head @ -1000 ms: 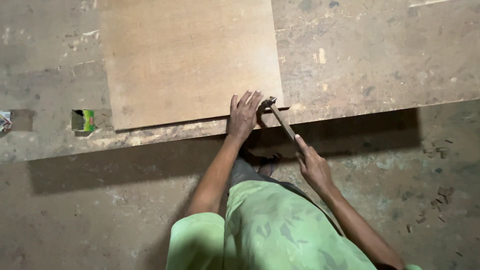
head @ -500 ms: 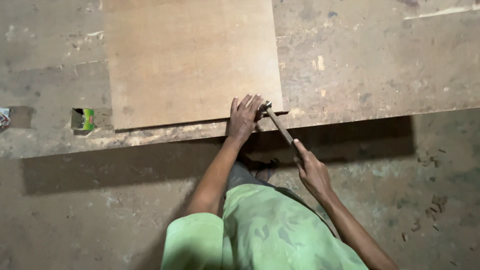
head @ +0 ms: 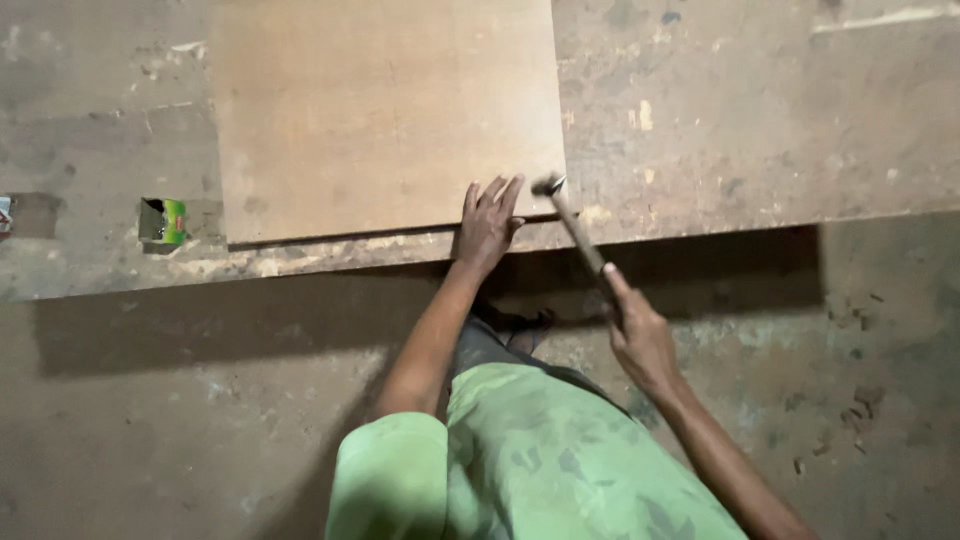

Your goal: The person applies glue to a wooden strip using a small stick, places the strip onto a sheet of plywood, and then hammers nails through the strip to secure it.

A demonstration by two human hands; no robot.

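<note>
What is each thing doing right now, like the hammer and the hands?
Hammer: held by its handle, head at the board's near right corner.
Right hand: closed on the hammer handle.
Left hand: flat on the board, fingers spread.
Plywood board: lying flat on the workbench.
Small green box: open, on the bench.

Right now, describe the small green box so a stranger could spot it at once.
Start at the long worn workbench and its pale plywood sheet. Left of the sheet's lower left corner sits the small green box, open-ended, the only bright green thing on the bench.
</note>
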